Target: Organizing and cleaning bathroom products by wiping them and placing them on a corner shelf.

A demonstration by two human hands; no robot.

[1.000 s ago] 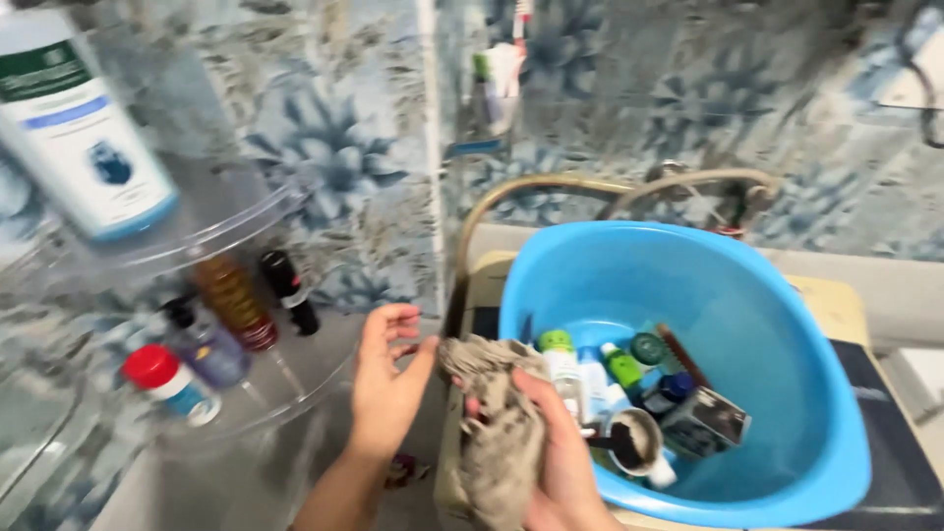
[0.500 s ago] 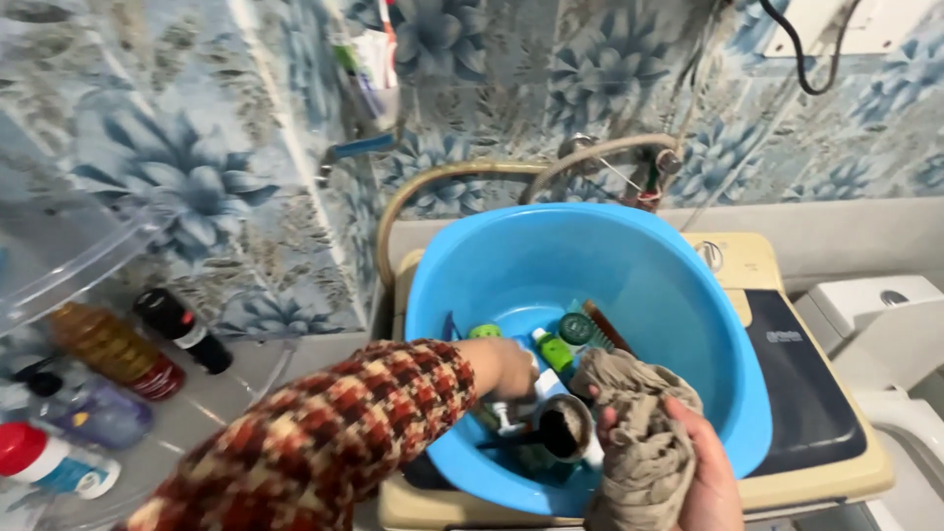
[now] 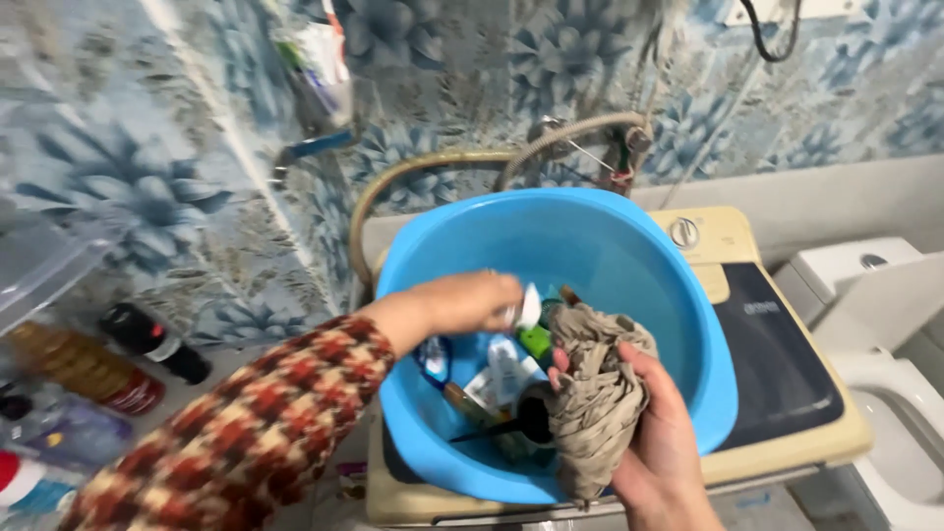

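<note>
The basin (image 3: 629,256) was bright blue. The cloth (image 3: 595,393) was a drab grey-brown. The sleeve (image 3: 256,433) carried a check of red, brown and cream. The wall tiles (image 3: 462,59) bore blue-grey flowers on a pale mottled ground. The washing machine (image 3: 787,393) was cream with a dark lid. One bottle (image 3: 74,366) was amber with a red base, another bottle (image 3: 157,342) black.

white tube (image 3: 528,307) in left-hand fingers | white-blue tubes (image 3: 503,369) in basin | red-labelled bottles (image 3: 128,391) left shelf
</note>
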